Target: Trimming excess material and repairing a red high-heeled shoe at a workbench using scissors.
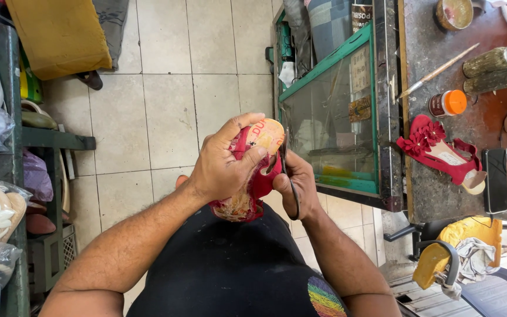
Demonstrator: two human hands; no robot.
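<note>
On table (pixel 441 194): red sandal w/ flower (pixel 435 149), black phone (pixel 495 179) just right of it, orange-capped jar (pixel 448 103) above, brush (pixel 438 71) further up. Green glass cabinet (pixel 330 111) left of sandal.

red sandal (pixel 253 176), orange-capped jar (pixel 448 103), green cabinet (pixel 330 58)

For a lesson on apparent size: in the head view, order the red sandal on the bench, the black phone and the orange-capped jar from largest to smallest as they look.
1. Red sandal on the bench
2. Black phone
3. Orange-capped jar

All three lie on the same bench, so nearness hardly skews the order.
</note>
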